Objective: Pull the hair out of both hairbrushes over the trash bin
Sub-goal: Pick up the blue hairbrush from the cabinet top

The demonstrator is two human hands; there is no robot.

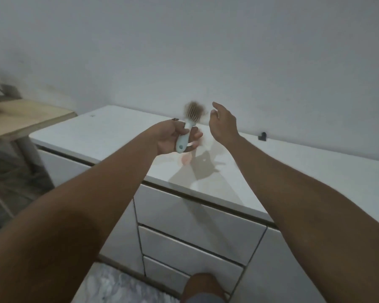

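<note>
White drawer cabinet (197,217) vs grey wall, wooden table (20,119) at far L. L hand (173,136) grips light-blue hairbrush (188,127) by handle, head up, over cabinet top. Brown hair wad (194,108) in bristles. R hand (223,123) just beside brush head, fingers loose, holding nothing. Blurry pink obj (186,159) on top below, can't ID.

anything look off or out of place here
One thing: the left hand holds the hairbrush, its bristles matted with a clump of hair, above the white cabinet top, and no trash bin is in view. Hair pulled free here would likely land on the cabinet. The right hand hovers open beside it.
</note>
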